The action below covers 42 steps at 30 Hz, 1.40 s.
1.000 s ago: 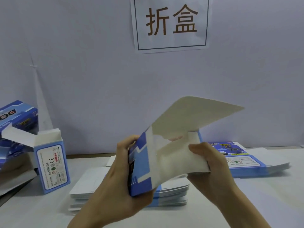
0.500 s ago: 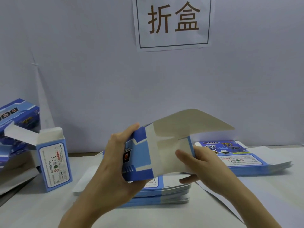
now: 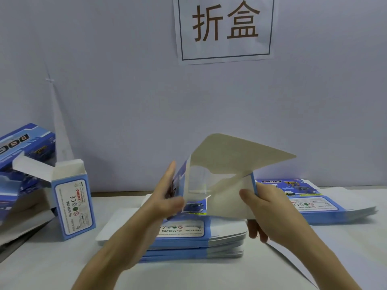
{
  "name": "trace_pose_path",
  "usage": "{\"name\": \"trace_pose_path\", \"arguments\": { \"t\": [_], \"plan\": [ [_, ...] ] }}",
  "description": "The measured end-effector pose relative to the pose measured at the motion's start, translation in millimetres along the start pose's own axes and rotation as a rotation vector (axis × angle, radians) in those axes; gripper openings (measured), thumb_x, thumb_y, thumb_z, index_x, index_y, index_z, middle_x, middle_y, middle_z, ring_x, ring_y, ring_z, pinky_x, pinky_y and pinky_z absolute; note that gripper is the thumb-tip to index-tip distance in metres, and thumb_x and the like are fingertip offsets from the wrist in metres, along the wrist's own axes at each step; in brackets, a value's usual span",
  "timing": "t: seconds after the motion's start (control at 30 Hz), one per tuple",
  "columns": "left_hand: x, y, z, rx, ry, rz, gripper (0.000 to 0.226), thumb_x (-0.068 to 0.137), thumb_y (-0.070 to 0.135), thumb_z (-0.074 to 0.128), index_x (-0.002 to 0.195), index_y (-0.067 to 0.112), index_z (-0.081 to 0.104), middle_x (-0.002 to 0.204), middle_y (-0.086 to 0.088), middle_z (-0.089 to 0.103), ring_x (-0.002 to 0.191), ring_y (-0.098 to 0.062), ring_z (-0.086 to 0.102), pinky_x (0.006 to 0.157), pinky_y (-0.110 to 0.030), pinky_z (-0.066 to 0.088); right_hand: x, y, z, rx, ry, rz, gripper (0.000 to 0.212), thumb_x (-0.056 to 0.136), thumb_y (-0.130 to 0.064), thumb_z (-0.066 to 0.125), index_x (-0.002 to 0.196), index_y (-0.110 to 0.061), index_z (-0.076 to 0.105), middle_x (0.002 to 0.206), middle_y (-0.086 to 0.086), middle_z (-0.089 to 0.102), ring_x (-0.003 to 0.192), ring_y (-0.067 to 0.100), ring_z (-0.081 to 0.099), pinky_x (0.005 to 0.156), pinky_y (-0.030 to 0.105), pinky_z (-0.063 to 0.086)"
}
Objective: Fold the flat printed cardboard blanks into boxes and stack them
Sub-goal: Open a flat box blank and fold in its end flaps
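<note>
I hold a half-formed blue and white printed box [image 3: 222, 185] above the table, its white inside facing me and its big lid flap raised up to the right. My left hand [image 3: 167, 197] grips the box's left side, fingers flat along the printed face. My right hand [image 3: 263, 208] pinches its right edge, thumb on the inner white panel. Under the box lies a stack of flat blanks [image 3: 188, 239]. A second stack of blanks [image 3: 310, 201] lies at the right rear.
A folded box [image 3: 73, 204] stands upright at the left with its top flap open. Behind it, more folded blue boxes [image 3: 23, 155] are piled at the left edge. A paper sign [image 3: 225, 28] hangs on the grey wall behind the white table [image 3: 52, 258].
The box has been lowered and opened out wider between the hands. My left hand has shifted from wrapping the box's corner to lying flat along its left face.
</note>
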<state>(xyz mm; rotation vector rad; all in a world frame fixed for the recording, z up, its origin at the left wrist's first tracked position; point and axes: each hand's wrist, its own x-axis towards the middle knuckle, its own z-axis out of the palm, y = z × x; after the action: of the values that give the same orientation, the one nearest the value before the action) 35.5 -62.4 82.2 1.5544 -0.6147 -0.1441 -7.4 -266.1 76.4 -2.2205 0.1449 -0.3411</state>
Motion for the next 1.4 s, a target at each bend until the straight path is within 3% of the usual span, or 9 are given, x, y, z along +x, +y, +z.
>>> {"name": "trace_pose_path", "arguments": {
  "t": [0.1, 0.23, 0.33, 0.43, 0.53, 0.7, 0.87, 1.03, 1.4],
  "plan": [
    [0, 8, 14, 0.055, 0.059, 0.023, 0.092, 0.063, 0.02, 0.061, 0.147, 0.03, 0.023, 0.144, 0.007, 0.044, 0.112, -0.008, 0.054, 0.108, -0.037, 0.036, -3, -3, 0, -0.024, -0.01, -0.007, 0.029, 0.097, -0.02, 0.035, 0.082, -0.003, 0.052, 0.041, 0.005, 0.058, 0.03, 0.015, 0.042, 0.037, 0.018, 0.035],
    [9, 17, 16, 0.003, 0.087, -0.085, 0.087, 0.061, 0.034, 0.049, 0.144, 0.016, 0.028, 0.141, -0.001, 0.043, 0.109, -0.01, 0.045, 0.068, -0.009, 0.039, -5, -4, 1, -0.065, -0.042, -0.039, 0.03, 0.097, -0.02, 0.036, 0.084, 0.001, 0.054, 0.042, 0.006, 0.059, 0.031, 0.016, 0.042, 0.038, 0.019, 0.035],
    [7, 10, 11, -0.017, 0.097, -0.03, 0.013, 0.102, 0.015, 0.035, 0.11, 0.015, 0.045, 0.1, -0.008, 0.053, 0.08, -0.014, 0.046, 0.063, -0.016, 0.036, -5, -3, -1, -0.068, -0.054, -0.051, 0.031, 0.096, -0.021, 0.038, 0.08, 0.001, 0.053, 0.043, 0.007, 0.059, 0.033, 0.019, 0.043, 0.039, 0.023, 0.038],
    [14, -3, 3, 0.107, 0.228, -0.036, 0.016, 0.095, 0.007, 0.046, 0.095, 0.02, 0.054, 0.076, -0.007, 0.049, 0.073, -0.02, 0.043, 0.066, -0.03, 0.037, -6, -1, 1, -0.111, -0.046, -0.09, 0.033, 0.097, -0.024, 0.039, 0.074, -0.003, 0.051, 0.042, 0.006, 0.058, 0.031, 0.012, 0.041, 0.038, 0.018, 0.035],
    [10, -1, -7, 0.025, 0.188, -0.167, 0.03, 0.092, 0.032, 0.056, 0.121, 0.038, 0.057, 0.098, 0.004, 0.067, 0.093, -0.017, 0.06, 0.084, -0.04, 0.048, -5, -1, 4, -0.171, -0.028, -0.122, 0.037, 0.098, -0.028, 0.038, 0.074, -0.003, 0.052, 0.046, 0.009, 0.061, 0.032, 0.007, 0.043, 0.04, 0.013, 0.031],
    [-20, 1, 2, 0.183, 0.116, -0.099, 0.032, 0.07, 0.056, 0.054, 0.099, 0.069, 0.05, 0.097, 0.021, 0.068, 0.093, 0.002, 0.064, 0.087, -0.035, 0.048, -6, -3, 6, -0.203, 0.007, -0.129, 0.039, 0.099, -0.028, 0.039, 0.071, -0.004, 0.05, 0.049, 0.011, 0.063, 0.032, 0.007, 0.044, 0.041, 0.014, 0.031],
    [-17, -15, 11, 0.512, 0.467, -0.007, 0.024, 0.092, 0.008, 0.037, 0.08, 0.028, 0.044, 0.049, 0.019, 0.054, 0.044, -0.003, 0.045, 0.043, -0.015, 0.032, -11, -11, 14, -0.284, 0.052, -0.185, 0.043, 0.1, -0.033, 0.039, 0.061, -0.016, 0.041, 0.055, 0.004, 0.057, 0.061, 0.021, 0.057, 0.065, 0.036, 0.048],
    [-15, -19, 18, 0.654, 0.63, 0.031, 0.035, 0.099, 0.014, 0.036, 0.065, 0.022, 0.034, 0.048, 0.005, 0.047, 0.048, -0.01, 0.044, 0.045, -0.021, 0.029, -10, -10, 14, -0.255, 0.022, -0.159, 0.04, 0.099, -0.041, 0.037, 0.068, -0.018, 0.047, 0.062, 0.006, 0.065, 0.048, 0.013, 0.049, 0.064, 0.037, 0.05],
    [-11, -22, 17, 0.84, 0.565, 0.116, 0.034, 0.1, 0.029, 0.036, 0.123, 0.013, 0.055, 0.068, 0.016, 0.05, 0.062, -0.005, 0.05, 0.055, -0.01, 0.037, -3, -3, 14, -0.253, 0.088, -0.148, 0.04, 0.101, -0.028, 0.038, 0.063, -0.017, 0.047, 0.053, 0.004, 0.066, 0.036, 0.006, 0.048, 0.061, 0.027, 0.051]
  ]
}}
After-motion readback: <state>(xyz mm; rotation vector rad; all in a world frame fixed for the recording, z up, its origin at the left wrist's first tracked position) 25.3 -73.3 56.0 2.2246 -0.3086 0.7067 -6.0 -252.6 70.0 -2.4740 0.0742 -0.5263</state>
